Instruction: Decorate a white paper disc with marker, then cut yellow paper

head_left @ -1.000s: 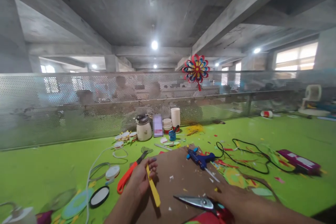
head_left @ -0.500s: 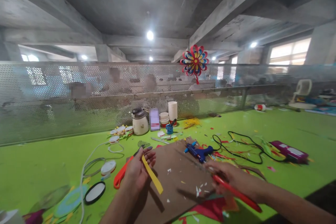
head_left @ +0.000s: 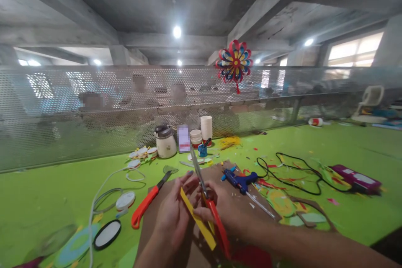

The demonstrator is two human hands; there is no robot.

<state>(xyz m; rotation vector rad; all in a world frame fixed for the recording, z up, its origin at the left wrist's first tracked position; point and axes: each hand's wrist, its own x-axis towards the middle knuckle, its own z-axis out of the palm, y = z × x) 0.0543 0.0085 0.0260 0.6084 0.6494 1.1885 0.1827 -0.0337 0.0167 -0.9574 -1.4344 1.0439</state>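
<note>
My left hand (head_left: 172,211) is closed on a yellow paper strip (head_left: 205,234), which slants down toward me. Close against it, my right hand (head_left: 226,211) grips scissors with red handles (head_left: 220,228), their blades pointing up and away. The right thumb lies at the strip and seems to touch it. Both hands are over a brown board (head_left: 215,172). Left of them lies an orange-handled knife (head_left: 146,204) with a dark blade. On the board's right side rests a blue glue gun (head_left: 241,180) with a clear glue stick (head_left: 260,205) behind it.
A thermos jug (head_left: 165,144), stacked paper cups (head_left: 206,127) and a small blue jar (head_left: 202,150) stand by the mesh partition (head_left: 109,134). A black cord (head_left: 295,157) loops near a purple box (head_left: 356,179). Paper scraps and a roll of black tape (head_left: 107,234) lie about. A paper flower (head_left: 235,63) hangs above.
My right hand has brought the scissors left, from beside the glue gun to my left hand and the strip. The blades now point upward. The view has shifted slightly.
</note>
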